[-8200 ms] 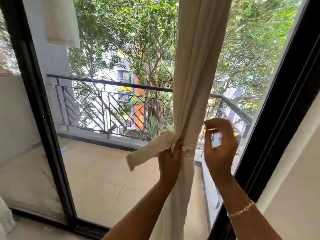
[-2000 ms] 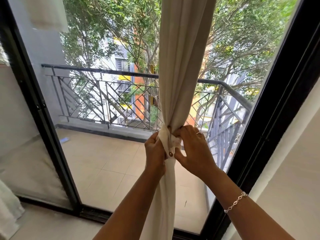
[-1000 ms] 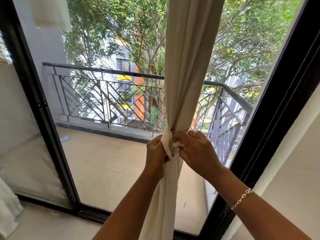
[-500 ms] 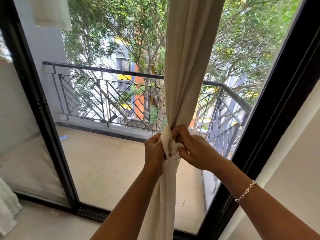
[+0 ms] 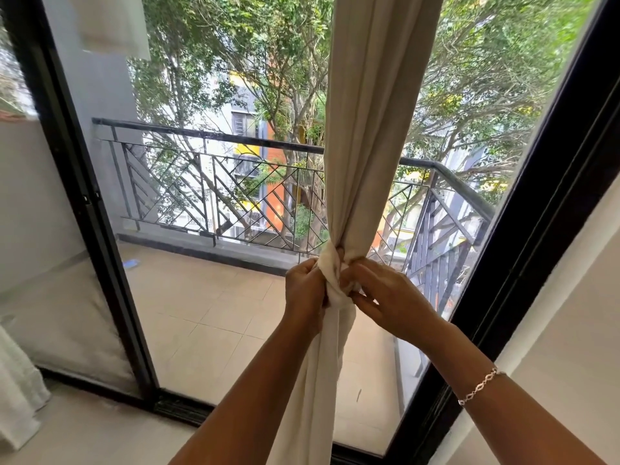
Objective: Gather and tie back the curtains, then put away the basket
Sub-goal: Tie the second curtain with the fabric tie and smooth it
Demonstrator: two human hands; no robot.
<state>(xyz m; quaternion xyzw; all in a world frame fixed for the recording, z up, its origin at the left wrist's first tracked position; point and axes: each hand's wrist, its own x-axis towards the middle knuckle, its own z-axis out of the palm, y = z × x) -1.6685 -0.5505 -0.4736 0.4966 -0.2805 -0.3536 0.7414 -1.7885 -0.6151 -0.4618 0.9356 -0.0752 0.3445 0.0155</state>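
At the glass door (image 5: 201,330), my two hands meet at the waist of the beige curtain (image 5: 369,129), which hangs gathered into one thick column in front of the door's right pane, well right of its black centre post (image 5: 84,196). My left hand (image 5: 303,290) grips the bunched cloth from the left, fingers curled round it. My right hand (image 5: 392,303) pinches the cloth tie (image 5: 332,280) between thumb and fingertips. The tie sits wadded in a pale lump around the gathers, and whether it is fastened I cannot tell. Only that lump separates the two hands. A chain bracelet (image 5: 479,385) circles my right wrist. Beyond the door's glass run a black balcony railing (image 5: 208,137) and a tiled balcony floor (image 5: 208,313), with green trees (image 5: 235,45) behind them. Inside, at the door's lower left, a fold of white fabric (image 5: 16,397) reaches the room's floor.
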